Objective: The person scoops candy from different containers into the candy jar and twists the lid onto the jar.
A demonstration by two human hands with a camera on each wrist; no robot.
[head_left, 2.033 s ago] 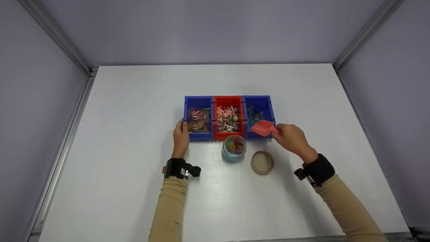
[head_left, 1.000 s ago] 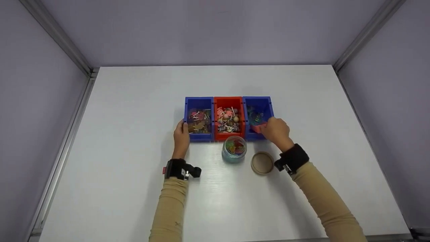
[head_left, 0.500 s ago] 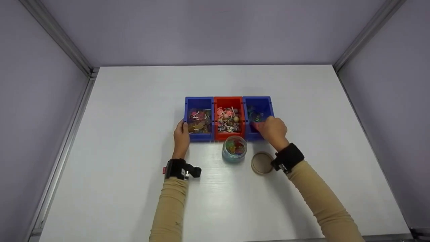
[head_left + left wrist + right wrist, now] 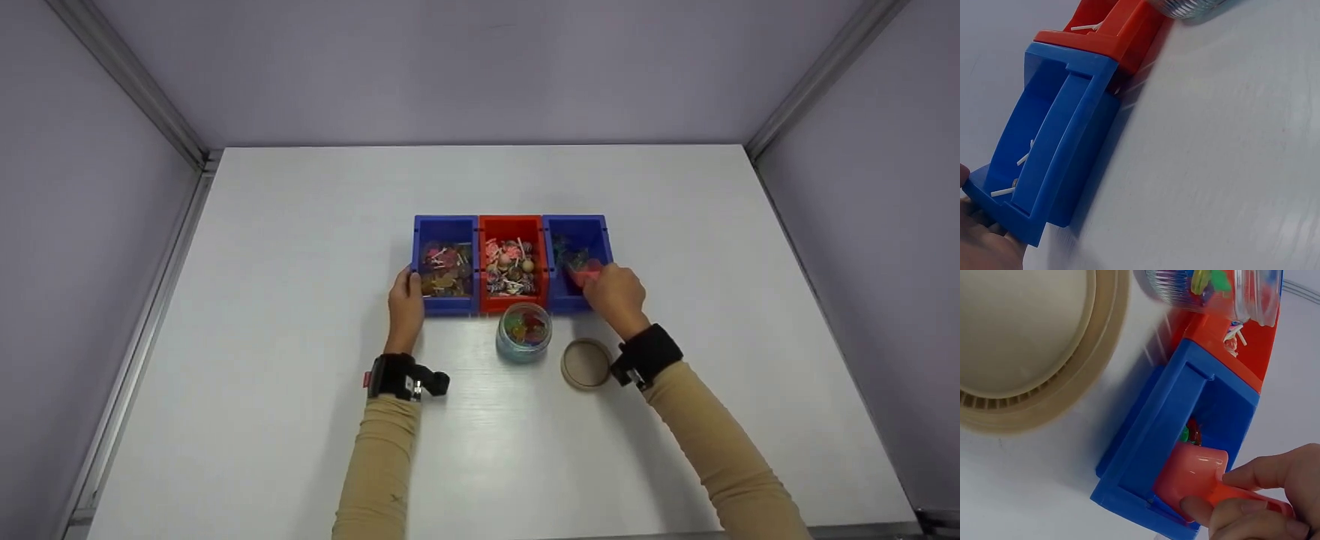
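My right hand [image 4: 616, 300] grips the handle of a pink scoop [image 4: 1193, 475], which is down inside the right blue bin [image 4: 1145, 433]. Small translucent candy-like pieces [image 4: 566, 251] lie in that bin beside the scoop. At the far side of the row, my left hand [image 4: 405, 311] holds the outer edge of the left blue bin [image 4: 1075, 124], thumb over the rim and fingers under it. A glass jar [image 4: 523, 334] with colourful translucent pieces inside stands uncovered in front of the bins.
A red bin [image 4: 511, 304] with small lollipops and round pieces joins the two blue ones. The left blue bin also has stick lollipops [image 4: 442, 259]. A round tan lid [image 4: 586, 364] lies on the white table [image 4: 300, 225], right of the jar.
My right hand has moved left and lowered the scoop from above the right bin into it. Since half a second ago, the scoop shows more plainly. The left hand has stayed still.
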